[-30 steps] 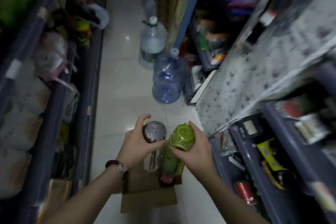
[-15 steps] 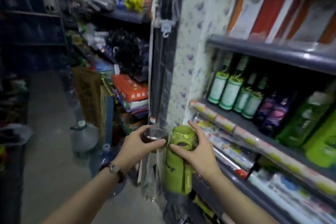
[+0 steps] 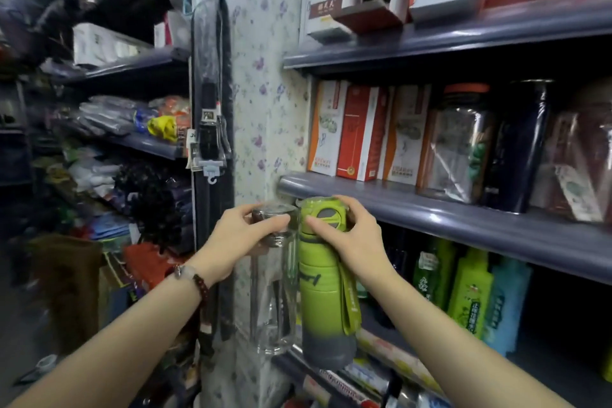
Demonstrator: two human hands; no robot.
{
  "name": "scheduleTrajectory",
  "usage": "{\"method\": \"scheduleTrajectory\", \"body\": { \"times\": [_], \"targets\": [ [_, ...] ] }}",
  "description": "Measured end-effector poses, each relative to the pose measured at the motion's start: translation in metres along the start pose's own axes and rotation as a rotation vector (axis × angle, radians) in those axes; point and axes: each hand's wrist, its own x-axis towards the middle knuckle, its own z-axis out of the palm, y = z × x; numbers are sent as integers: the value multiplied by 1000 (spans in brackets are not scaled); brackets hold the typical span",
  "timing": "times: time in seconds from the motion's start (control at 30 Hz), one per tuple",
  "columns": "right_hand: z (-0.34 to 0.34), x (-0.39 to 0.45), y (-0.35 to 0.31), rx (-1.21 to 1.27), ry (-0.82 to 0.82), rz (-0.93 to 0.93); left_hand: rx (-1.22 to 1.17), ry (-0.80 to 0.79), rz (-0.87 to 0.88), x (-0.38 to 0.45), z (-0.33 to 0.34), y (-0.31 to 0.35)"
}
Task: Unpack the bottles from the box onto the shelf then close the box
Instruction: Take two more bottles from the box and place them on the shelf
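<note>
Bottles hang by their caps just below the grey shelf [image 3: 463,225]: left hand [image 3: 231,242] clamped on the clear glass bottle [image 3: 273,291], right hand [image 3: 354,242] on the green bottle [image 3: 326,291]. Both bases should probably clear the lip before being set down upright beside the boxed goods [image 3: 357,132].

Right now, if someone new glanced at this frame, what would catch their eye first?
Two bottles held up side by side at centre: a bright green bottle gripped by its lid in the right hand, and a clear glass bottle held at its top by the left hand. Just behind them runs the grey shelf edge, with orange and white boxes standing on it.
</note>
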Motion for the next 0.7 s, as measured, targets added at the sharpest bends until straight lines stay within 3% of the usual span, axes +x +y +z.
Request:
{"method": "scheduleTrajectory", "body": {
  "times": [0.2, 0.53, 0.7],
  "targets": [
    [-26, 40, -45, 11, 73, -74, -32, -78, 117, 35, 9, 58],
    [-51, 83, -134, -134, 466, -340, -56, -151, 537, 89, 27, 158],
    [-61, 79, -144, -200, 568, -473, -44, -74, 709, 116, 46, 163]
  ]
}}
